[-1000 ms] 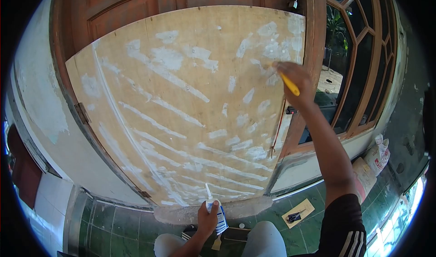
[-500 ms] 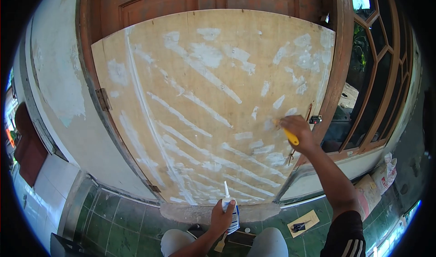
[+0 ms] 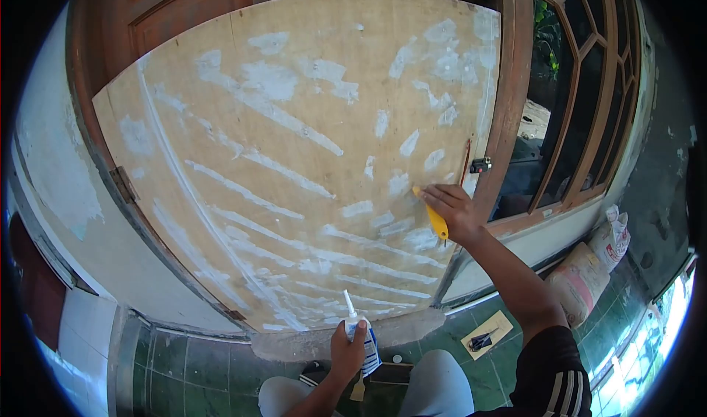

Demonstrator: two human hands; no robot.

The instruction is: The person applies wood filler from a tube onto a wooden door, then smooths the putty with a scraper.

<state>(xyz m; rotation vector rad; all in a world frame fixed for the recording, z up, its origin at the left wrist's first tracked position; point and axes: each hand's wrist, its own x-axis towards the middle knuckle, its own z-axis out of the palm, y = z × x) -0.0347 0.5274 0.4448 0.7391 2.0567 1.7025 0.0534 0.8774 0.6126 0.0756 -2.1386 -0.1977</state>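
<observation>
A large pale plywood panel (image 3: 294, 122), streaked and patched with white filler, is seen across the centre and upper part of the frame, mounted over a brown panelled wooden door (image 3: 184, 8). The right hand (image 3: 455, 211) is placed near the panel's right edge, right of centre in the frame. Its fingers are clenched around a yellow-handled scraping tool (image 3: 436, 219). The tool's upper end is laid against the panel among the white patches; its blade cannot be made out. The left hand (image 3: 346, 354) is found at the lower centre of the frame, its fingers wrapped around a white squeeze bottle with a blue label (image 3: 362, 336). The bottle is held upright, pointed nozzle up, just in front of the panel's lower edge. A metal hinge (image 3: 121, 185) is fixed at the panel's left side, beside a pale plastered wall (image 3: 51, 159). A small dark latch (image 3: 480, 165) is set on the door frame just above the right hand. A brown-framed glazed window (image 3: 582, 107) is located at the upper right. Two filled sacks (image 3: 589, 270) are leaned below it at the right. A small tan board (image 3: 495, 327) bearing a dark tool (image 3: 479, 338) is laid on the green tiled floor (image 3: 184, 358) at the lower right. Grey-trousered knees (image 3: 434, 387) and a black sleeve with white stripes (image 3: 556, 380) are shown along the bottom edge.
</observation>
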